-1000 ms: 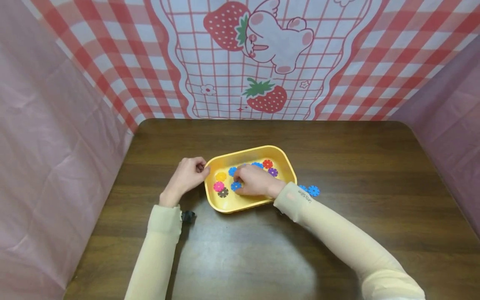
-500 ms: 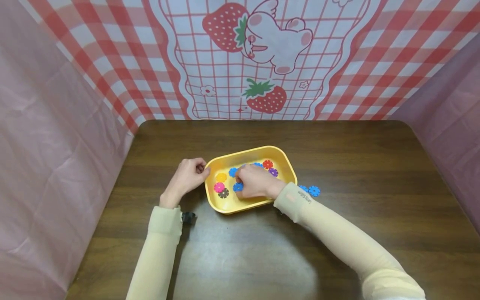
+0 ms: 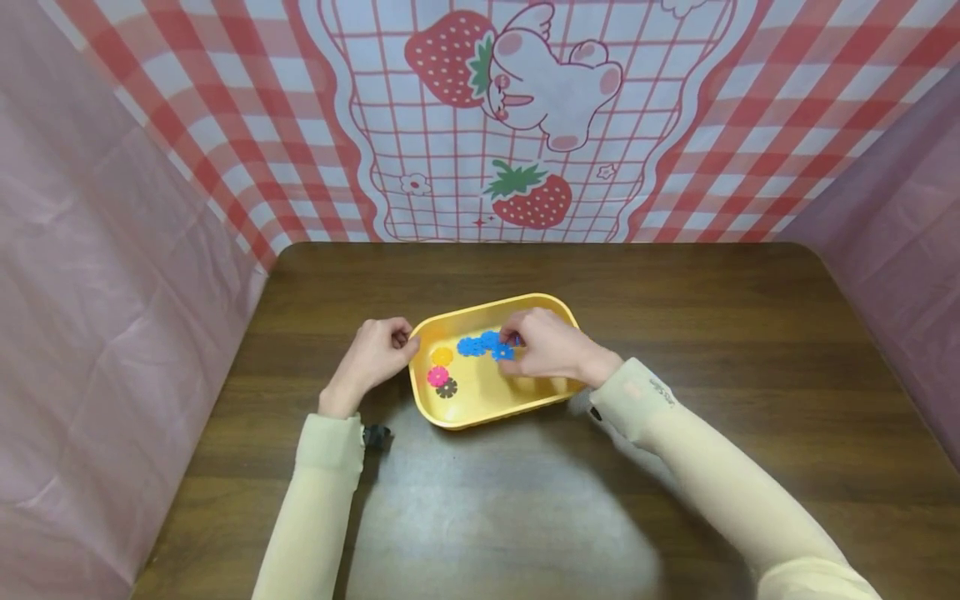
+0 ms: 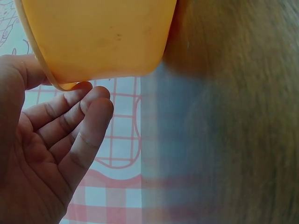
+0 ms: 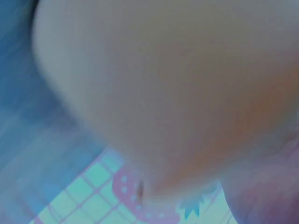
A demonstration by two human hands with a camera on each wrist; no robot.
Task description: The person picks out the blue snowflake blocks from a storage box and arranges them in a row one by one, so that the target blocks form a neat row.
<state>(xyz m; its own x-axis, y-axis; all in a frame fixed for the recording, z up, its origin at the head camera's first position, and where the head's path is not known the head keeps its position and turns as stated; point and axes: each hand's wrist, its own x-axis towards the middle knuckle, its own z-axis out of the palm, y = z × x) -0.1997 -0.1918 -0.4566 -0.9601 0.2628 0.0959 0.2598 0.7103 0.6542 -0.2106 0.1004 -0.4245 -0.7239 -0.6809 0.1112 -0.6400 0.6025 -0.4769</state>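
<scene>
A yellow plastic tray [image 3: 480,417] stands on the table with several notched snowflake discs inside. My left hand [image 3: 377,354] grips its left end; in the left wrist view the thumb is at one side of the rim [image 4: 44,65] and curled fingers [image 4: 100,105] at the other. Over the tray's right part, my right hand [image 3: 551,346] pinches a blue snowflake disc [image 3: 503,353] between thumb and fingers. Just left of it lie more blue discs [image 3: 472,346], close together. Farther left are a yellow disc [image 3: 442,357], a pink disc [image 3: 437,377] and a dark disc [image 3: 447,387]. The right wrist view is mostly blurred hand.
The brown wooden table [image 3: 720,333] extends around the tray. A checked strawberry cloth [image 3: 270,125] hangs behind its far edge, with pink curtains [image 3: 112,292] at the sides. My right hand and sleeve [image 3: 712,450] cover the tray's right end.
My right hand has moved right and slightly up, carrying a blue disc with it from the tray's middle. The red and purple discs are now hidden. The left hand has stayed put.
</scene>
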